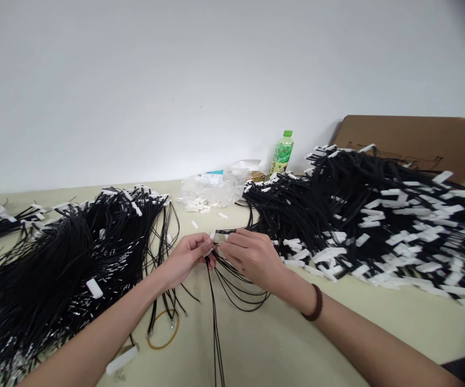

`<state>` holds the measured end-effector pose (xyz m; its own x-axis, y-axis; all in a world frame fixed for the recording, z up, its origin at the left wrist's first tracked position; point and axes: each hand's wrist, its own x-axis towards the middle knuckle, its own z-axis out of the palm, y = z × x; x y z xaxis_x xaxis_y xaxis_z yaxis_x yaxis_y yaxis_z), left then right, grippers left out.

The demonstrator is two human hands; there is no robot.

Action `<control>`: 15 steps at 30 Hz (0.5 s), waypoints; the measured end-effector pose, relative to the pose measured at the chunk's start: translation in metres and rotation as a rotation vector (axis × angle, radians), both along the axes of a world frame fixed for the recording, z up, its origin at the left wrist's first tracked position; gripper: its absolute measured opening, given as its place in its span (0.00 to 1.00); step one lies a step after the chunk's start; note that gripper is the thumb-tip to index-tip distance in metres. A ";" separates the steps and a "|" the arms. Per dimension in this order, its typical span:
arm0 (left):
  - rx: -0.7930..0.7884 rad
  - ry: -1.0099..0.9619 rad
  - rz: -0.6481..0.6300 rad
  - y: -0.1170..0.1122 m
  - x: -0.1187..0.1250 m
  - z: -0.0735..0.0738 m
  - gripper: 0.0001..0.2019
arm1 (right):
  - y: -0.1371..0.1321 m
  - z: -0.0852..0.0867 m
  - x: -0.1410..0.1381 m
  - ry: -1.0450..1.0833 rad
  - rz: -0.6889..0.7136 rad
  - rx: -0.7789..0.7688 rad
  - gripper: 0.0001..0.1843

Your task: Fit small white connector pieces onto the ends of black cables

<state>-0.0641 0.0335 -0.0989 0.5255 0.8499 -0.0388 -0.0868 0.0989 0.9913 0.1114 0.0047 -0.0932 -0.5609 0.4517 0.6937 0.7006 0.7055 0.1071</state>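
Near the middle of the table, my left hand (195, 251) pinches a small white connector (212, 235) between thumb and fingers. Close against it on the right, my right hand (252, 255) has its fingers closed on thin black wires (238, 293). These wires loop below my right hand, and a few hang down toward the table's front edge. The exact spot where the fingertips meet the wire ends is too small to make out. To the left of my left hand lie more loose black wires (162, 252) with metal tips.
A large heap of black wires (66, 252) lies left; another wire heap with white connectors (377, 215) lies right. Behind are a clear plastic bag (212, 188) of white connectors, a green-capped bottle (283, 153) and a cardboard box (413, 140). A yellow rubber band (163, 346) lies in front.
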 end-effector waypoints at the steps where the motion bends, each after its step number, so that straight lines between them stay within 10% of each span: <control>1: 0.001 0.003 0.013 0.000 0.000 0.000 0.15 | 0.000 0.000 0.000 0.007 -0.013 -0.010 0.14; 15: -0.051 -0.115 0.197 0.004 0.002 0.000 0.15 | -0.006 0.010 -0.003 0.095 0.071 0.010 0.07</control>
